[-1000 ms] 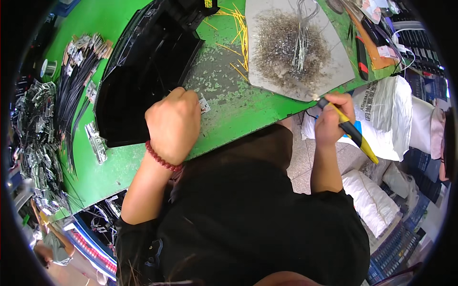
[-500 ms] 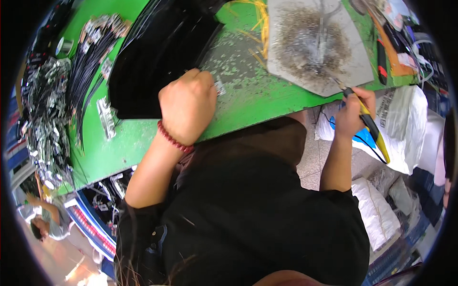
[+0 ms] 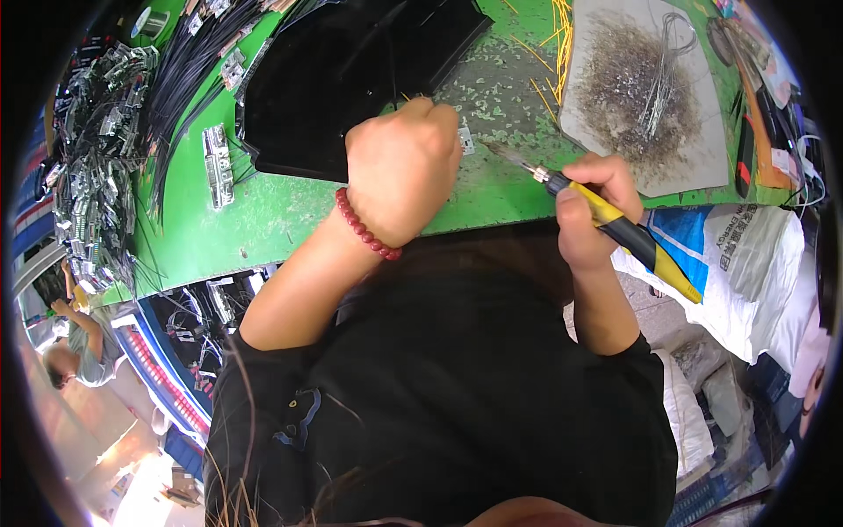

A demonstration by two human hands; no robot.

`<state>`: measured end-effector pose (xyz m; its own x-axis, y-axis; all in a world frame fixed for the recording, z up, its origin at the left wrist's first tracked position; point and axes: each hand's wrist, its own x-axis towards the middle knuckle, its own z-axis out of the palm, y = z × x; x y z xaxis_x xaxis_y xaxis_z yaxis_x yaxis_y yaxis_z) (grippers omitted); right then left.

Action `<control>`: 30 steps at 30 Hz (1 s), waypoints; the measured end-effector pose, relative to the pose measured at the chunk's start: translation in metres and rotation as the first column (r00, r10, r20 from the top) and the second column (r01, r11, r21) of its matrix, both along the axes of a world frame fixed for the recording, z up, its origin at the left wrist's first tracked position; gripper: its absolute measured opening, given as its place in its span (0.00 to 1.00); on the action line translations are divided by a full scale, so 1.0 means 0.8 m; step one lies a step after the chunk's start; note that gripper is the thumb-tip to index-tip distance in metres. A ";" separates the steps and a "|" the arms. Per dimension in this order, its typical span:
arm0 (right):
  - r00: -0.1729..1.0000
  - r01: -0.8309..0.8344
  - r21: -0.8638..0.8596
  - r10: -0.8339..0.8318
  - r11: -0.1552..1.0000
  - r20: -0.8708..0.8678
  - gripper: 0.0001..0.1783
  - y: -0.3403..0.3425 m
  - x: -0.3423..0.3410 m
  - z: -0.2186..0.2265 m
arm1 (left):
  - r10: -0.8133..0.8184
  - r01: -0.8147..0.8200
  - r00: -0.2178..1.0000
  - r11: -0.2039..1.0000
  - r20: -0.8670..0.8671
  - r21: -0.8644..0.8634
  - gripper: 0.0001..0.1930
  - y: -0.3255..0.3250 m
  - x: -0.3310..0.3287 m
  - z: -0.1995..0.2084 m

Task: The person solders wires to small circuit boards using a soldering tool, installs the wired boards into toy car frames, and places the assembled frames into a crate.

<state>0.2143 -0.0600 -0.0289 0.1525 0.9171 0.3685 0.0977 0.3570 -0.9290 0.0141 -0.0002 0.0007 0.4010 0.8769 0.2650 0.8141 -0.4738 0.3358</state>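
My left hand (image 3: 404,167), with a red bead bracelet (image 3: 365,230) at the wrist, is closed over the table near the black sheet (image 3: 316,88). A small silver metal piece (image 3: 465,140) juts out beside its fingers; the rest of what it holds is hidden under the fist. In my right hand (image 3: 593,206) is a soldering iron (image 3: 632,239) with a yellow and black handle, gripped between thumb and fingers. Its tip points left, close to the silver piece; I cannot tell whether they touch.
To the right lies a grey board (image 3: 606,132) with a dark burnt patch and thin wire on it. Yellow strands (image 3: 560,53) lie beside it. Bundled black wires (image 3: 184,97) and silver parts (image 3: 101,167) cover the left side. A white sack (image 3: 755,272) stands beyond the green table's (image 3: 263,224) edge.
My right hand has brought the soldering iron from the grey board leftward to near my left hand. My left hand stays closed. The whole view has shifted somewhat.
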 end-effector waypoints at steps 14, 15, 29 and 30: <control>0.994 -0.034 -0.020 0.036 0.999 0.106 0.10 0.008 -0.011 -0.003 | -0.019 0.016 0.995 0.999 0.096 0.031 0.07 0.001 0.000 -0.005; 0.993 -0.033 -0.027 0.036 0.999 0.108 0.10 0.008 -0.011 -0.003 | -0.018 0.016 0.995 0.999 0.100 0.029 0.08 0.001 0.000 -0.006; 0.995 -0.030 0.025 0.027 0.999 0.096 0.09 0.001 -0.009 -0.006 | -0.027 0.022 0.993 0.999 0.111 0.044 0.07 0.000 -0.001 -0.004; 0.996 -0.040 0.030 0.038 0.999 0.087 0.10 0.002 -0.008 -0.007 | -0.023 0.019 0.994 0.999 0.108 0.040 0.07 0.000 0.000 -0.004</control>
